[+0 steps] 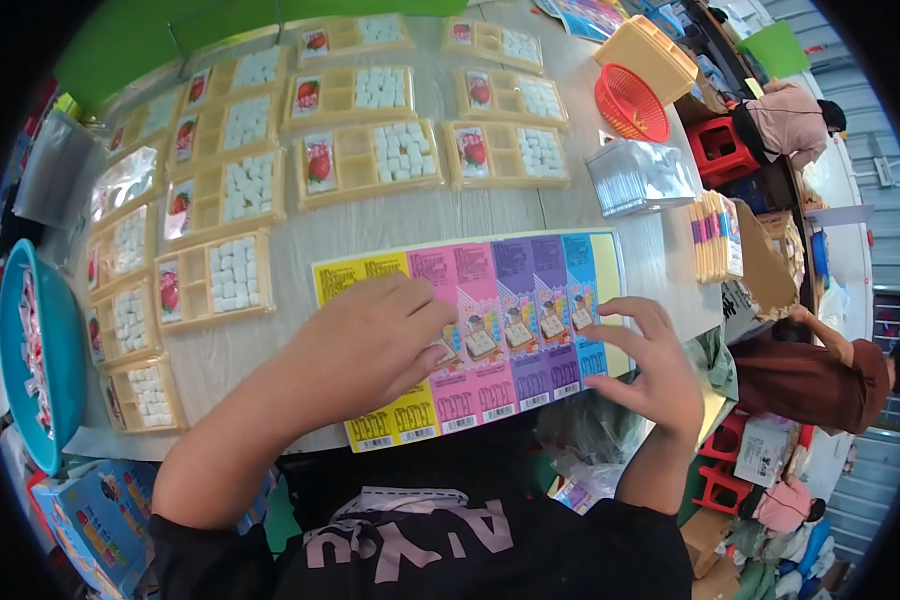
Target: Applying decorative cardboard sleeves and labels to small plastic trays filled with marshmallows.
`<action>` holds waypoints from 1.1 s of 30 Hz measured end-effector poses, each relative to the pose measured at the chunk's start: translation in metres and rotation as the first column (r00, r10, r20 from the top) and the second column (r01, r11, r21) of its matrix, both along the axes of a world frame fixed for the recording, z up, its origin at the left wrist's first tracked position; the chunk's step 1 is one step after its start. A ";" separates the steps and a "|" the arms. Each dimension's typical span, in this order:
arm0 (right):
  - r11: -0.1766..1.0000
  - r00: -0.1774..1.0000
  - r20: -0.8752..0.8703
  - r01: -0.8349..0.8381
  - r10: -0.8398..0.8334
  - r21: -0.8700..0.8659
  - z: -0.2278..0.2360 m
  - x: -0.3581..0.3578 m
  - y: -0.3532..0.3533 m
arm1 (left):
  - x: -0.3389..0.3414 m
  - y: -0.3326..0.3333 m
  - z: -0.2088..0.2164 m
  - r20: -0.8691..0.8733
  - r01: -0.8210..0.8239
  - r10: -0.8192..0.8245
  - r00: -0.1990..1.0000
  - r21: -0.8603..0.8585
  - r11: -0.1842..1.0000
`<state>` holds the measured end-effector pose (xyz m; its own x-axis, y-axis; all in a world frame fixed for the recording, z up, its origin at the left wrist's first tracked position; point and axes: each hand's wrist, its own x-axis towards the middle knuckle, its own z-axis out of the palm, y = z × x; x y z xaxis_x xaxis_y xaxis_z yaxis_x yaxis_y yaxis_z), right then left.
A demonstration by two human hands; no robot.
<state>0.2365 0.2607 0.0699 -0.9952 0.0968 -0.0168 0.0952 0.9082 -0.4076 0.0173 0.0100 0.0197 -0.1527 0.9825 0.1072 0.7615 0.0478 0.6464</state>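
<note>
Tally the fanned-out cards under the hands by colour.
Yellow cards: 2
Pink cards: 2
Purple cards: 2
Blue card: 1
Pale yellow card: 1
Total: 8

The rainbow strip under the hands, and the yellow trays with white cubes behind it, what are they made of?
The rainbow strip looks like thin printed card or paper with a slight sheen: it lies flat in overlapping panels, with the left hand pressing on it and the right hand at its edge. The yellow trays look like thin moulded plastic, judging by their compartments and raised rims. I can't tell what the white cubes are made of.
</note>
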 end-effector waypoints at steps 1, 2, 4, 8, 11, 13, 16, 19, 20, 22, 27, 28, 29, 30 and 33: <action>1.000 1.000 0.017 -0.002 0.002 0.002 -0.006 0.005 0.003 | 0.000 -0.001 0.001 -0.046 -0.002 0.002 0.999 -0.015 1.000; 0.999 0.999 0.029 -0.035 0.036 -0.039 -0.012 0.011 0.006 | 0.001 -0.001 0.001 -0.092 -0.006 0.003 0.996 -0.030 1.000; 0.993 0.998 0.007 -0.060 0.061 -0.106 -0.027 0.019 0.003 | 0.001 0.001 0.000 -0.076 -0.006 0.002 0.997 -0.042 0.999; 0.992 0.995 -0.056 -0.090 0.085 -0.091 -0.047 0.019 -0.014 | 0.002 0.003 -0.001 -0.095 -0.020 0.014 0.995 -0.063 0.998; 0.991 0.994 -0.074 -0.089 0.082 -0.098 -0.054 0.019 -0.015 | 0.000 0.006 -0.003 -0.106 -0.037 0.030 0.994 -0.069 0.997; 0.991 0.992 -0.085 -0.098 0.090 -0.093 -0.056 0.019 -0.018 | 0.001 0.006 -0.002 -0.107 -0.055 0.047 0.993 -0.071 0.996; 0.990 0.990 -0.105 -0.106 0.096 -0.094 -0.059 0.019 -0.016 | 0.002 0.009 -0.004 -0.111 -0.066 0.059 0.992 -0.058 0.996; 0.988 0.989 -0.111 -0.106 0.094 -0.110 -0.061 0.020 -0.014 | 0.002 0.011 -0.004 -0.115 -0.067 0.060 0.992 -0.061 0.996; 0.988 0.990 -0.107 -0.101 0.089 -0.114 -0.061 0.021 -0.014 | 0.002 0.012 -0.003 -0.114 -0.069 0.060 0.992 -0.075 0.995; 0.987 0.991 -0.109 -0.097 0.083 -0.128 -0.061 0.020 -0.014 | 0.003 0.012 -0.003 -0.119 -0.077 0.068 0.991 -0.077 0.994; 0.983 0.993 -0.082 -0.096 0.084 -0.157 -0.057 0.019 -0.013 | 0.004 0.014 -0.003 -0.138 -0.086 0.072 0.988 -0.092 0.992; 0.982 0.994 -0.070 -0.093 0.082 -0.166 -0.057 0.019 -0.013 | 0.004 0.014 -0.003 -0.172 -0.083 0.069 0.983 -0.071 0.994; 0.980 0.995 -0.058 -0.090 0.081 -0.176 -0.057 0.019 -0.013 | 0.004 0.013 -0.003 -0.206 -0.079 0.067 0.976 -0.051 0.996; 0.980 0.995 -0.060 -0.091 0.082 -0.178 -0.056 0.018 -0.014 | 0.004 0.013 -0.003 -0.208 -0.080 0.068 0.976 -0.053 0.995; 0.980 0.996 -0.057 -0.084 0.075 -0.179 -0.054 0.017 -0.016 | 0.004 0.012 -0.003 -0.205 -0.082 0.071 0.976 -0.044 0.996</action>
<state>0.2538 0.2452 0.0164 -0.9996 0.0170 0.0233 0.0008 0.8229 -0.5682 0.0211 0.0224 0.0167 -0.2082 0.9737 0.0927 0.8694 0.1408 0.4737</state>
